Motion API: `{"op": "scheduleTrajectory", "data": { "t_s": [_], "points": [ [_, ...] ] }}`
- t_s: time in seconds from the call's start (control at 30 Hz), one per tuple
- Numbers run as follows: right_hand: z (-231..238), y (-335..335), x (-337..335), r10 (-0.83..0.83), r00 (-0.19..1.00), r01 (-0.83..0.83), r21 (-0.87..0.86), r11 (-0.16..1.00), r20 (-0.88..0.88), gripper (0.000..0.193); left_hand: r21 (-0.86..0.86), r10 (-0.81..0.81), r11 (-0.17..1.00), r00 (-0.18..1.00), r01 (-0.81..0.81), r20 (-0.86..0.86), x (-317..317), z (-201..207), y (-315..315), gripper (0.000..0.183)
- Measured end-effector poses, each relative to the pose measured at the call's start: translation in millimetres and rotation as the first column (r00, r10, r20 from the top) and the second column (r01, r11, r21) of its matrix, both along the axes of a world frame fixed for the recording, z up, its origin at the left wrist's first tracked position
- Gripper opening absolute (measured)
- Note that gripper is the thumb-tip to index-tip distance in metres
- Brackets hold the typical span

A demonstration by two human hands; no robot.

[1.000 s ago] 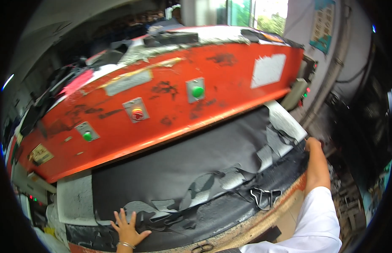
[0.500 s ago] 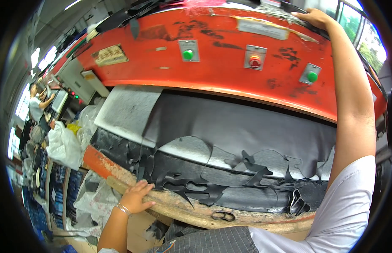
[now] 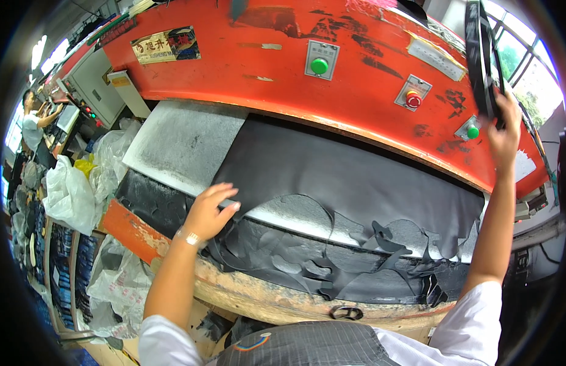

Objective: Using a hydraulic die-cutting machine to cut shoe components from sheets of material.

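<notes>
Held black piece (image 3: 481, 61): 1 | black sheet (image 3: 356, 177): 1 | hands (image 3: 210, 212) (image 3: 506, 125): 2

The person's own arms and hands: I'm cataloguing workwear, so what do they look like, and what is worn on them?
The left hand and right hand are both gloveless. A silvery bracelet circles the left wrist; nothing worn shows on the right one. The forearms are uncovered below short white sleeves.
</notes>
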State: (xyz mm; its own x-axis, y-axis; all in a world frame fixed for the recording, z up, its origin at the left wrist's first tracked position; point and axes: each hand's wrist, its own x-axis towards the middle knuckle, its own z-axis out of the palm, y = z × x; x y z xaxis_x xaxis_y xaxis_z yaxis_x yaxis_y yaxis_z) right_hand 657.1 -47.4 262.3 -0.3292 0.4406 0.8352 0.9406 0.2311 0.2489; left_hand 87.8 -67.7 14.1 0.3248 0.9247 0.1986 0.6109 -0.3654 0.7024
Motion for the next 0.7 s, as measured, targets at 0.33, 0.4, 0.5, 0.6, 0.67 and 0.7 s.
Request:
{"op": "scheduleTrajectory", "data": {
  "t_s": [0.33,0.4,0.5,0.6,0.67,0.7],
  "points": [
    [-216.5,1.3,-266.9,0.268,0.932,-0.363,-0.667,0.651,-0.245,0.065,0.218,0.111,0.974,0.966,-0.059,-0.234,7.1,-80.2,122.4,0.062],
    [-240.9,21.8,-281.3,0.262,0.933,-0.359,-0.696,0.622,-0.247,0.065,0.119,0.097,0.989,0.994,-0.091,-0.043,1.1,-76.2,121.5,0.071],
    [-255.9,44.0,-282.9,0.275,0.93,-0.362,-0.75,0.553,-0.245,0.066,0.107,0.102,0.99,0.993,-0.095,-0.06,-0.5,-74.4,119.3,0.075],
    [-255.6,54.2,-278.2,0.325,0.929,-0.329,-0.791,0.516,-0.174,0.067,0.117,0.102,0.988,0.994,-0.096,-0.042,-0.9,-75.3,120.1,0.075],
    [-253.4,55.8,-277.9,0.295,0.94,-0.304,-0.818,0.489,-0.173,0.069,0.112,0.077,0.991,0.996,-0.073,-0.033,0.6,-77.9,123.6,0.076],
    [-252.1,55.7,-276.3,0.297,0.947,-0.267,-0.822,0.504,-0.125,0.071,0.112,0.068,0.992,0.997,-0.063,-0.038,3.0,-79.4,127.8,0.076]
  ]
}}
